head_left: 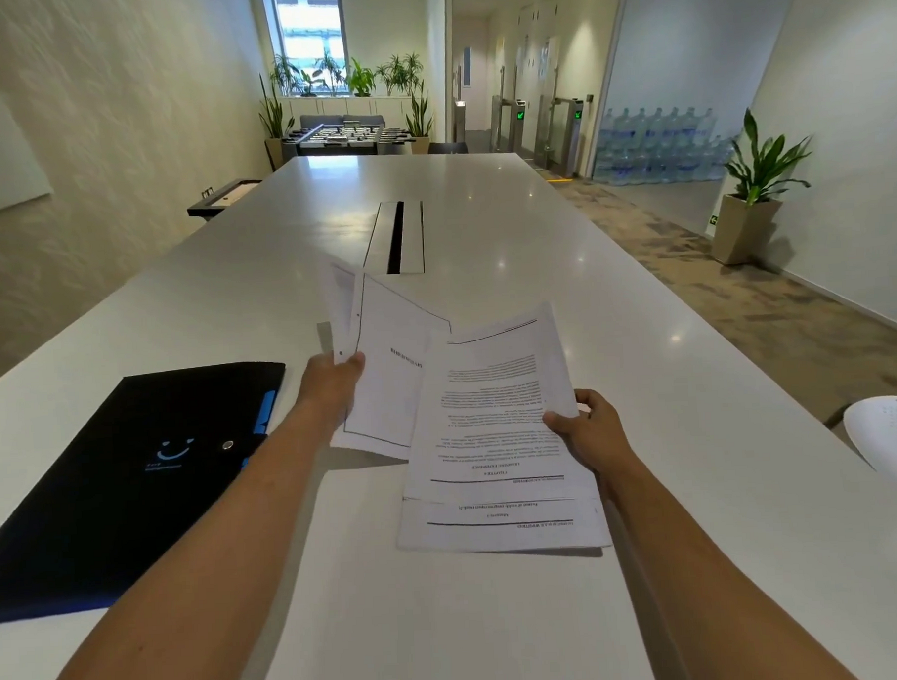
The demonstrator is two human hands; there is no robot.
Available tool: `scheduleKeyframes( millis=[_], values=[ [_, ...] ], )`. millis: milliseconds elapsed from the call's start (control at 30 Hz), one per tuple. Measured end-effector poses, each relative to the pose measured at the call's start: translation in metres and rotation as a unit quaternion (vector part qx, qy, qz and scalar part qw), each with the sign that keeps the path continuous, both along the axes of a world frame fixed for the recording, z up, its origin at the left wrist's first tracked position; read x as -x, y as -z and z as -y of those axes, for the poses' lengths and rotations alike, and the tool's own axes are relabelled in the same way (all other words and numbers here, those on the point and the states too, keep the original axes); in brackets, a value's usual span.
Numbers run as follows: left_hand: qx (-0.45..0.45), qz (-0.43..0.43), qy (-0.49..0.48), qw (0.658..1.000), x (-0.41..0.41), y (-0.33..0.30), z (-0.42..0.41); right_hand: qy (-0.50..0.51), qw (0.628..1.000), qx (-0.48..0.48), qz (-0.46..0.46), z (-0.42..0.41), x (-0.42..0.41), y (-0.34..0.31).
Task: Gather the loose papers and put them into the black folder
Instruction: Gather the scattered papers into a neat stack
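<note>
White and long, the bench (pixel 482 225) runs away toward a far end with a football table (pixel 347 137) and potted plants (pixel 360 79) under a window. A slot with a dark gap (pixel 395 237) is set into the middle of the bench top.

Near the bench's left edge, close to the person, lies the black folder (pixel 134 477). It is flat and closed, with a small metal snap (pixel 228 445) and blue tabs showing along its right side.

The left hand (pixel 330 383) grips a few sheets (pixel 386 363), thumb on top and fingers underneath, lifting them so they tilt up off the bench beside the folder's right side. The right hand (pixel 586 431) pinches another set of printed pages (pixel 497 440) at their right edge, thumb on the top page and fingers curled behind. These pages overlap the lower right of the left hand's sheets, and their near ends hang just above the bench, casting a shadow. The print reads upside down from the wearer's side.

At the bench's right edge another white sheet (pixel 893 438) shows, partly cut off by the frame.
</note>
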State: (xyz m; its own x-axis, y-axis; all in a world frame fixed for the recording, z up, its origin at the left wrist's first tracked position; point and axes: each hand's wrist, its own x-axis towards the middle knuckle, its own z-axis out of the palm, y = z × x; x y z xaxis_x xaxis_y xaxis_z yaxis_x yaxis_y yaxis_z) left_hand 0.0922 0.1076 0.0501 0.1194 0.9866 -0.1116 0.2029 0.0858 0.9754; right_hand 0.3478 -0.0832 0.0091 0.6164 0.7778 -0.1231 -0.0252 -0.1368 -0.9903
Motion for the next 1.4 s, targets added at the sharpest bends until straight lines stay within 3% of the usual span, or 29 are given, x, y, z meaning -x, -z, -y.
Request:
scheduleKeyframes(
  millis=[167, 300, 467, 600, 700, 767, 833, 900, 1067, 1200, 1333, 1400],
  values=[
    [-0.158, -0.060, 0.010, 0.985, 0.016, -0.062, 0.004, -0.038, 0.999, 0.018, -0.005, -0.002, 0.007, 0.001],
    [-0.233, 0.013, 0.052, 0.971, 0.028, -0.117, 0.026, -0.064, 0.997, 0.041, -0.005, 0.000, 0.019, 0.000],
    [-0.163, 0.228, 0.162, 0.946, 0.038, -0.135, 0.064, -0.054, 0.997, 0.057, -0.007, 0.001, 0.028, -0.001],
    [-0.010, 0.295, 0.180, 0.938, 0.041, -0.079, 0.075, -0.042, 0.996, 0.075, 0.018, 0.005, 0.031, -0.001],
    [0.107, 0.233, 0.156, 0.954, 0.040, -0.025, 0.083, -0.031, 0.996, 0.088, 0.000, 0.006, 0.030, -0.001],
    [0.138, 0.128, 0.142, 0.972, 0.039, 0.005, 0.086, -0.025, 0.995, 0.087, -0.033, 0.008, 0.032, -0.004],
    [0.112, 0.008, 0.133, 0.985, 0.037, 0.027, 0.088, -0.007, 0.993, 0.090, -0.074, 0.008, 0.035, -0.010],
    [0.091, -0.042, 0.121, 0.988, 0.034, 0.038, 0.091, 0.006, 0.988, 0.117, -0.101, 0.008, 0.037, -0.014],
    [0.042, -0.146, 0.120, 0.981, 0.023, 0.042, 0.096, -0.066, 0.988, 0.141, -0.002, 0.007, 0.035, -0.002],
    [0.055, -0.166, 0.157, 0.972, 0.022, 0.041, 0.096, -0.097, 0.985, 0.137, 0.030, 0.011, 0.039, 0.000],
    [0.015, -0.190, 0.121, 0.974, 0.031, 0.036, 0.090, -0.080, 0.995, 0.051, -0.009, 0.016, 0.044, 0.003],
    [0.028, -0.097, 0.096, 0.990, 0.035, 0.037, 0.087, -0.082, 0.997, 0.011, -0.011, 0.018, 0.048, 0.001]
  ],
)
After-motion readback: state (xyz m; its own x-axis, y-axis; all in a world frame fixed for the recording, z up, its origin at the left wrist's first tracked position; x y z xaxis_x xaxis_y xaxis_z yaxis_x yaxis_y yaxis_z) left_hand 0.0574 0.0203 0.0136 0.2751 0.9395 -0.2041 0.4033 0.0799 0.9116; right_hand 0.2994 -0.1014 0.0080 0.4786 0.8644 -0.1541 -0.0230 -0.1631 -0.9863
